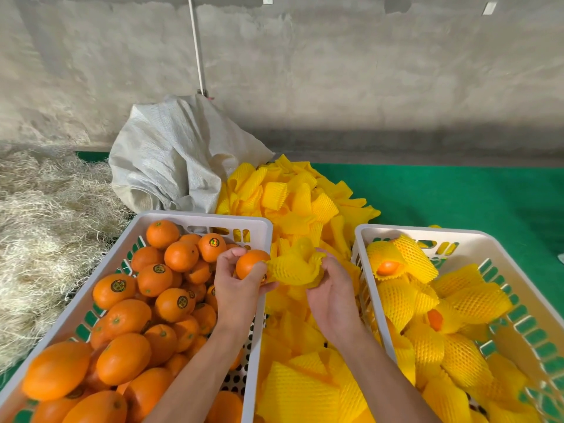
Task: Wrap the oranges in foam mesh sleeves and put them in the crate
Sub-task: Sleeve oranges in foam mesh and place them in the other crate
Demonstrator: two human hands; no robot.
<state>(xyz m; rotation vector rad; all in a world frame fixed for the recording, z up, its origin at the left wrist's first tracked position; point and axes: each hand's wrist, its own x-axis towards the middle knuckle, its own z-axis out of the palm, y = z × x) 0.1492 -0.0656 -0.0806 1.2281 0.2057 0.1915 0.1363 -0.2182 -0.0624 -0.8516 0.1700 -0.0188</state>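
I see my left hand curled round an orange over the right rim of the left crate of bare oranges. My right hand pinches a sleeve touching that orange. Right crate holds wrapped oranges; loose sleeves lie between, a sack beyond.

Two white crates, two hands, one grey sack.
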